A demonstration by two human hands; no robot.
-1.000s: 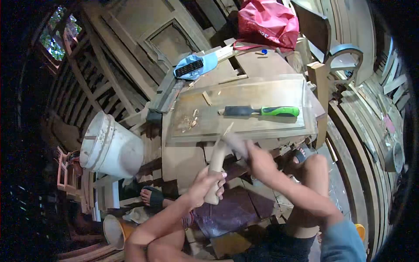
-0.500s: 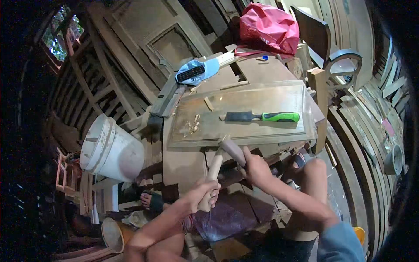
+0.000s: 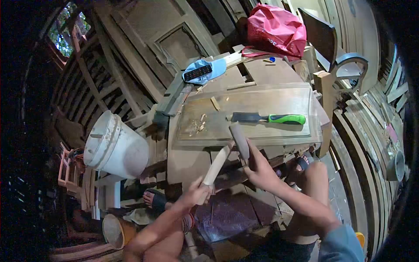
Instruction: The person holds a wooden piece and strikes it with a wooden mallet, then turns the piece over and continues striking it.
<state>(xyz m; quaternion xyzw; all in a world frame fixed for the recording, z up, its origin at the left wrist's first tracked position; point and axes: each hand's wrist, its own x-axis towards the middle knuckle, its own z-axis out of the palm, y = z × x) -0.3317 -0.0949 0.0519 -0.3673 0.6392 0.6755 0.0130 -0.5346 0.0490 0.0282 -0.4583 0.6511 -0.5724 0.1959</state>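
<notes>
My left hand [image 3: 194, 192] is closed around the lower part of a pale, shaved wooden stick [image 3: 217, 166], which slants up to the right. A flat, oblong grey-brown piece [image 3: 239, 139] is in my right hand [image 3: 262, 171], held along its right side by the fingers. I cannot tell what this piece is made of. The stick's upper tip points at its lower left side, close by. Just beyond both hands, a wide chisel [image 3: 286, 118] with a green and black handle lies on a panelled wooden board [image 3: 262, 98]. Wood shavings [image 3: 201, 124] are scattered on the board's left side.
A white bucket [image 3: 118, 146] stands to the left, an orange-rimmed container [image 3: 118, 231] below it. A blue cap [image 3: 218, 67] with a black remote on it and a pink bag [image 3: 277, 32] sit behind the board. Timber leans and lies stacked all around.
My hands have drawn apart a little, and the grey-brown piece has tilted more upright, off the stick's tip. The whole view has shifted slightly.
</notes>
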